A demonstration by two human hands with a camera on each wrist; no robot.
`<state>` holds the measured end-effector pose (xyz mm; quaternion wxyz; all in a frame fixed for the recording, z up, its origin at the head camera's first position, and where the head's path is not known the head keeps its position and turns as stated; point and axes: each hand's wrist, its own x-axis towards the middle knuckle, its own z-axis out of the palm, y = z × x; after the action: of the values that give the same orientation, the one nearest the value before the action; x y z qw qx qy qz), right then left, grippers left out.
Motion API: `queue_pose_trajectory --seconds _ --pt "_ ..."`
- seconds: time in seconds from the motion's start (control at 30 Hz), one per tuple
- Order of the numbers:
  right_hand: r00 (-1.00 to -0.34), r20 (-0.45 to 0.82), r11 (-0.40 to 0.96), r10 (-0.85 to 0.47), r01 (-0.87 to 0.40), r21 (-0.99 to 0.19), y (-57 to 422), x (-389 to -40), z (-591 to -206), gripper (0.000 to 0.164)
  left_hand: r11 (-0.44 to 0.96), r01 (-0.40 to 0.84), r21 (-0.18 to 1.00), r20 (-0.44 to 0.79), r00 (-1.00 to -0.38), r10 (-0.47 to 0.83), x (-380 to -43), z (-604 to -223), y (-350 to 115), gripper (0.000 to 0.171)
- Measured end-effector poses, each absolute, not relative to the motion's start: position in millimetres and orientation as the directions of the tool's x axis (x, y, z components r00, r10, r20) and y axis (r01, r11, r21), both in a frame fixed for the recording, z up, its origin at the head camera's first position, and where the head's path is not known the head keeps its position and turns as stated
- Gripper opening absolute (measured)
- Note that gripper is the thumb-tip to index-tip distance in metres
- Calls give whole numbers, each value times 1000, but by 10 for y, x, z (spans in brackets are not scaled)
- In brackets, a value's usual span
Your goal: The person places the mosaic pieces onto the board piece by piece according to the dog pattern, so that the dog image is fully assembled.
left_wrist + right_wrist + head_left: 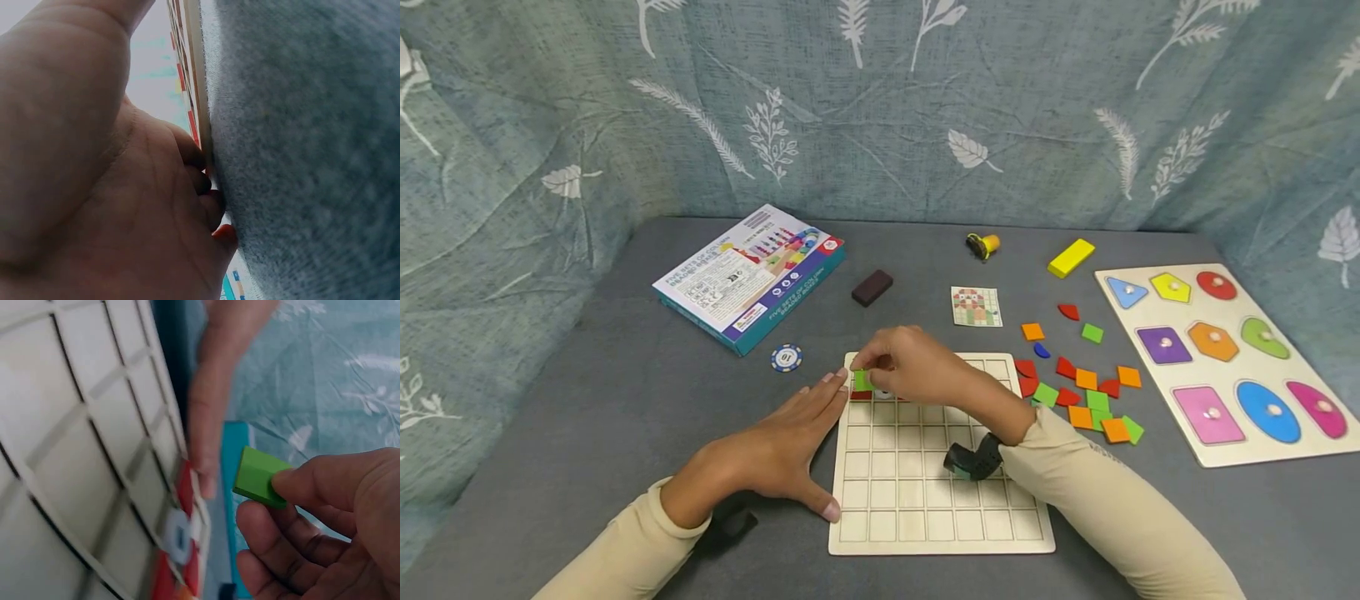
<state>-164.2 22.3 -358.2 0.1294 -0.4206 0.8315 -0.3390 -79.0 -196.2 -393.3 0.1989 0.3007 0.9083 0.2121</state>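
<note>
My right hand [913,367] pinches a green square tile [256,475] between thumb and fingers, over the top left corner of a wooden grid board [942,546]. The right wrist view shows the tile lifted off the board's surface. Red pieces [187,486] and a pale piece with a dark mark [177,536] lie in cells near that corner; my right hand hides part of those rows in the head view. My left hand [778,433] rests along the board's left edge, fingers extended, thumb [829,510] at the lower left side.
Loose red, orange and green tiles [1080,417] lie right of the board, beside a shape puzzle [1180,400]. Behind are a pattern card [976,307], a yellow block [1071,257], a dark block [872,287] and a box [748,279]. A poker chip [786,357] lies left.
</note>
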Motion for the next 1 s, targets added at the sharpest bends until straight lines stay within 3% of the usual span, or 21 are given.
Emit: queue_pose_trajectory --seconds 0.33,1.0 --pt "-527 55 378 -848 -674 -634 107 -1531 -3739 17 717 465 520 -217 -740 637 -792 -3938 -1968 135" --pt "-542 42 435 -839 -716 -546 143 -1523 -3771 12 734 444 514 -237 -749 619 -782 -3914 -1944 138"
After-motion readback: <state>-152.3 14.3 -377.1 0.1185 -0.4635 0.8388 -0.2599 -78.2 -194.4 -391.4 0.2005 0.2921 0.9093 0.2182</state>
